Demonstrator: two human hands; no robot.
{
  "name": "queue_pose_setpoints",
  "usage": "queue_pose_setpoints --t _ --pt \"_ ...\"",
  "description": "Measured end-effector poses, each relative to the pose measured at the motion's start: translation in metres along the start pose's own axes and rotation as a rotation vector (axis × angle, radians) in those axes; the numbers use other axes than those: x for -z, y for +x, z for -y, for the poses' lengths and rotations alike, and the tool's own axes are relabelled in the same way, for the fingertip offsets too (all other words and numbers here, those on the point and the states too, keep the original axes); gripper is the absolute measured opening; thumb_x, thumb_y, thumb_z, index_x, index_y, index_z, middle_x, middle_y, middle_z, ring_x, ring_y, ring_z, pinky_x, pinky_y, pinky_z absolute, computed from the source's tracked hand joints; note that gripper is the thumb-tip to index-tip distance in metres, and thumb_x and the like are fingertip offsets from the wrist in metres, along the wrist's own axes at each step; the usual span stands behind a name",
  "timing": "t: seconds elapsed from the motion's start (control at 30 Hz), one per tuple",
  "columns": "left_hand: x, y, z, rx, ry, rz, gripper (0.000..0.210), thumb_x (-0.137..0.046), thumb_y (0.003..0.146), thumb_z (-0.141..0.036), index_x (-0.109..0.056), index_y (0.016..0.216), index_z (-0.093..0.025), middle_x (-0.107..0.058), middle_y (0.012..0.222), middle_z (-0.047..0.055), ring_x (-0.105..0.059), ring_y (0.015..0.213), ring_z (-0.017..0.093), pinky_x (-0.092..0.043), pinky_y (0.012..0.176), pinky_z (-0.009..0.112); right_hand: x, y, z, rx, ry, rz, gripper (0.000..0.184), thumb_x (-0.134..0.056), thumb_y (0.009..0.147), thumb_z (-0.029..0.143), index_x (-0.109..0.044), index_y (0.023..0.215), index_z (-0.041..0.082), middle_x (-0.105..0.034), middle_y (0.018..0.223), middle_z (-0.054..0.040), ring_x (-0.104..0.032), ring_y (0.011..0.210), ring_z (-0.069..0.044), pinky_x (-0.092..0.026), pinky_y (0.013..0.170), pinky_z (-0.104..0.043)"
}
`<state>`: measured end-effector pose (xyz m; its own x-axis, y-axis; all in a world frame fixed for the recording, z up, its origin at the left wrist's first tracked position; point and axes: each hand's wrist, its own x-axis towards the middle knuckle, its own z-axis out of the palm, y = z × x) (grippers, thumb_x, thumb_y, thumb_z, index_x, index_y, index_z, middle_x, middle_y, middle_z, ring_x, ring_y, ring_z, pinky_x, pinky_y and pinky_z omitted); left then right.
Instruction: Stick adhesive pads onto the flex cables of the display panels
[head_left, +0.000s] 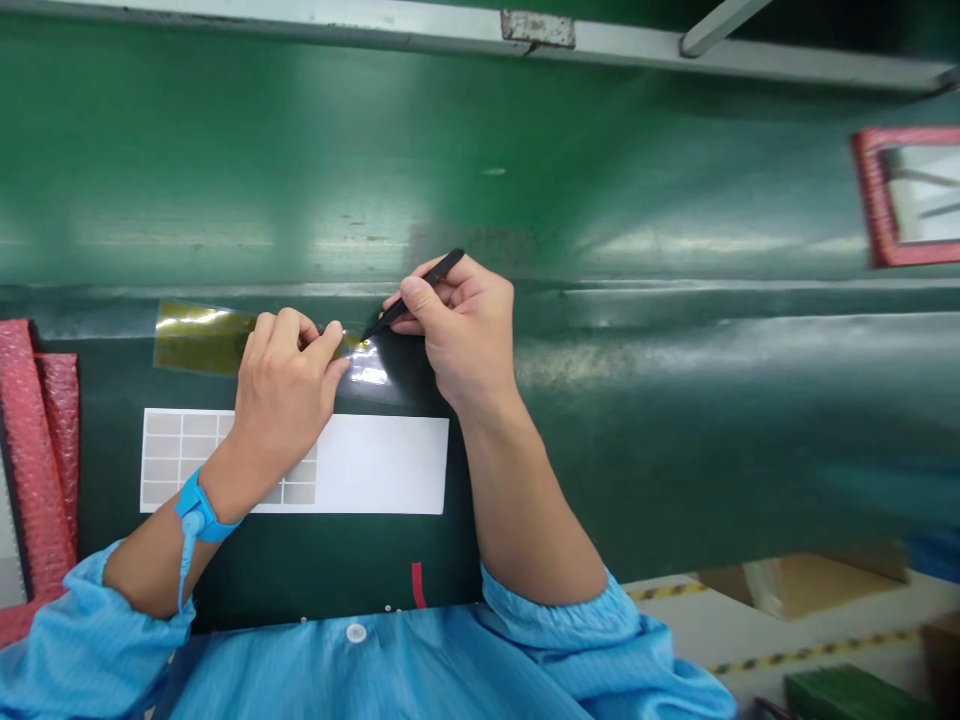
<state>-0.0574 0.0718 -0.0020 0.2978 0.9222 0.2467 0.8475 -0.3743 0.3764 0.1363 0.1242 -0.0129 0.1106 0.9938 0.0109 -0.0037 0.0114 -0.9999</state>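
While my right grip [471, 330] pinches a slim black tool [448, 265], its tip at the translucent amber film strip [201, 339], my left hand [281, 375] seemingly steadies the strip on the green counter [637, 420]. Whether it pinches, I cannot tell.

Beyond the blue wrist strap [201, 512], the left hand [285, 380] is palm down, fingers bent, thumb and index tips near each other; right of the strap, the right hand [466, 325] shows a pinch grip.
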Motion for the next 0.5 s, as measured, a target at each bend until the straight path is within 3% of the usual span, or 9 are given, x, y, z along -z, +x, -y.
queue_pose_setpoints --t 0.23,0.5 --pt "0.001 -0.001 0.000 0.010 -0.002 0.008 0.028 -0.075 0.096 -0.018 -0.074 0.124 -0.013 -0.057 0.102 0.009 -0.050 0.093 0.026 -0.048 0.082 0.040 -0.004 -0.004 -0.001 0.049 0.019 -0.033 0.036 -0.087 0.088 0.051 -0.068 0.086 0.020 -0.076 0.076 -0.0006 -0.073 0.064 -0.014 -0.059 0.056 -0.018" --pt "0.001 -0.001 0.001 0.014 -0.025 0.015 0.026 -0.072 0.098 -0.019 -0.074 0.124 -0.014 -0.057 0.103 0.010 -0.050 0.095 0.027 -0.048 0.084 0.041 -0.006 -0.012 0.001 0.108 0.088 -0.033 0.038 -0.086 0.090 0.054 -0.065 0.086 0.022 -0.073 0.075 0.0008 -0.073 0.067 -0.016 -0.062 0.065 -0.026"
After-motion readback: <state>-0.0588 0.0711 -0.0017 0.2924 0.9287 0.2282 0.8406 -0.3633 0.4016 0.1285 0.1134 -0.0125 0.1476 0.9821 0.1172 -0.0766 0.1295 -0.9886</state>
